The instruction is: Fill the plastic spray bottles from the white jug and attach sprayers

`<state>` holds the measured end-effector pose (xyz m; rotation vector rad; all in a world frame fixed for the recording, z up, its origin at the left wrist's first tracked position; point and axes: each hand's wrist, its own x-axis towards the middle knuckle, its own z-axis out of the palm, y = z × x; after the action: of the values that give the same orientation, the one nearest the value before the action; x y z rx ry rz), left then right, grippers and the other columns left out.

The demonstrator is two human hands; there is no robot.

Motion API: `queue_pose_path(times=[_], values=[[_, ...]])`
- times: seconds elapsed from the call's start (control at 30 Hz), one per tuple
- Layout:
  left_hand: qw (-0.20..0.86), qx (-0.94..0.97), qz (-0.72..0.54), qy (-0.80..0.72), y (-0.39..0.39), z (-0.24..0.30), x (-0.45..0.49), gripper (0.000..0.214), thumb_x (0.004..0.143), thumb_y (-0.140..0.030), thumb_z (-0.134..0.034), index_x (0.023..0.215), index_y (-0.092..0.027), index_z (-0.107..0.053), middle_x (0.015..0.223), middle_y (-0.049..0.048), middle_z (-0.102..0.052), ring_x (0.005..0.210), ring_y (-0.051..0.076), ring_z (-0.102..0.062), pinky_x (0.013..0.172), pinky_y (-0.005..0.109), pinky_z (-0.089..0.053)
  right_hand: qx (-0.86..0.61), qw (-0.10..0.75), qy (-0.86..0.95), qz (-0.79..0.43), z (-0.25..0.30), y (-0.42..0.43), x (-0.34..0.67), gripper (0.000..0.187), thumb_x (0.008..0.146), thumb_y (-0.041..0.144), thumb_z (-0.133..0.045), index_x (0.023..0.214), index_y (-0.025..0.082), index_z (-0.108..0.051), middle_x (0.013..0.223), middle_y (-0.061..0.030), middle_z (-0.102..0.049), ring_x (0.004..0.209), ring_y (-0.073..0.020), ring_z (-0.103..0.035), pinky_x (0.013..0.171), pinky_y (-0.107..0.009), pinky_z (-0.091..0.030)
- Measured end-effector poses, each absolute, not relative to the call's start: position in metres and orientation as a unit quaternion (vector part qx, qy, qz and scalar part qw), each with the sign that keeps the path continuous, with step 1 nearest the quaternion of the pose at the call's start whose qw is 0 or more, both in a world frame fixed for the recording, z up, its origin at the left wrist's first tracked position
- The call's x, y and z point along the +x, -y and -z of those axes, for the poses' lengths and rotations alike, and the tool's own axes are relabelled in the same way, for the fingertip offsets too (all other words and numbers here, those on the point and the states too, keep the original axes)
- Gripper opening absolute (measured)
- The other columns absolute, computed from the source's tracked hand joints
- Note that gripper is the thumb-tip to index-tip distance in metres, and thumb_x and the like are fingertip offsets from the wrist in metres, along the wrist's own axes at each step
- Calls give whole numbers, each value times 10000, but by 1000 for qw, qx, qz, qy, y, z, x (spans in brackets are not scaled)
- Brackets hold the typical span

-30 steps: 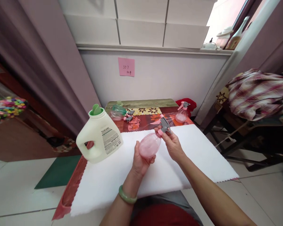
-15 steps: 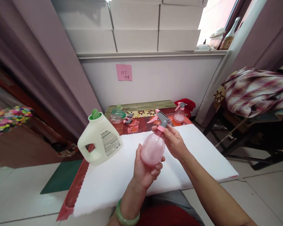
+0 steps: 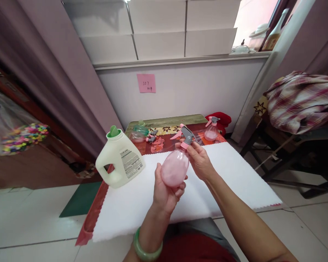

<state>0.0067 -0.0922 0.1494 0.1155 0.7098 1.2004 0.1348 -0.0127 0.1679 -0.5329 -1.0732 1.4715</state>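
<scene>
My left hand [image 3: 165, 193] is wrapped round the belly of a pink spray bottle [image 3: 175, 168] and holds it upright above the white cloth [image 3: 229, 182]. Its grey and pink trigger head [image 3: 184, 136] points left. My right hand [image 3: 199, 160] is closed on the bottle's neck, just below that head. A white detergent jug [image 3: 120, 160] with a green cap stands on the table to the left of the bottle.
At the table's far edge lie a green spray bottle [image 3: 139, 128] and a clear one [image 3: 138, 136] on their sides. A second pink spray bottle [image 3: 211, 131] stands at the back right. A chair with plaid cloth [image 3: 303, 102] is on the right.
The pink bottle went from tilted to upright and rose a little above the cloth. Both hands kept their hold on it. The view shifted slightly.
</scene>
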Motion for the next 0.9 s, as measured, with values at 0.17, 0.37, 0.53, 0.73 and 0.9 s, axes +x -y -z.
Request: queue_pose_path(times=[0.17,0.37,0.53,0.73,0.9], values=[[634,135,-680,-344,96,-151,19,644,815,-656,-735,1277,-220,-631,1013,97,-750,592,170,-634,459,269,-474,-255,619,436,-602,-172,10,130,378,794,534,-849,1012,241,-752,1023,-55,-825,1062,-258,-735,1036,-424,-517],[451,285,-752,-387,98,-140,20,791,580,-324,-979,1263,-262,-585,1369,115,-610,1155,330,-648,795,356,-593,-263,625,417,-605,-181,8,131,351,762,477,-890,945,233,-718,954,-38,-821,938,-214,-735,939,-364,-539],[217,405,-748,-478,102,-131,21,960,491,-184,-1011,1309,-273,-515,1429,131,-533,1450,376,-439,1202,475,-365,-266,631,385,-619,-183,16,124,380,742,464,-905,927,235,-665,961,-38,-823,909,-204,-736,909,-354,-545],[73,459,-742,-482,100,-120,20,864,466,-163,-1026,1151,-288,-514,1437,151,-545,1405,375,-520,1219,561,-344,-270,633,338,-642,-187,27,115,415,697,432,-934,911,231,-639,931,-37,-820,888,-214,-738,847,-353,-558],[-17,513,-717,-472,91,-110,18,1070,527,-239,-1019,1388,-257,-384,1527,226,-510,1370,382,-582,1132,602,-464,-266,627,359,-638,-190,33,113,367,787,459,-867,994,223,-677,1010,-52,-819,970,-227,-733,890,-366,-537]])
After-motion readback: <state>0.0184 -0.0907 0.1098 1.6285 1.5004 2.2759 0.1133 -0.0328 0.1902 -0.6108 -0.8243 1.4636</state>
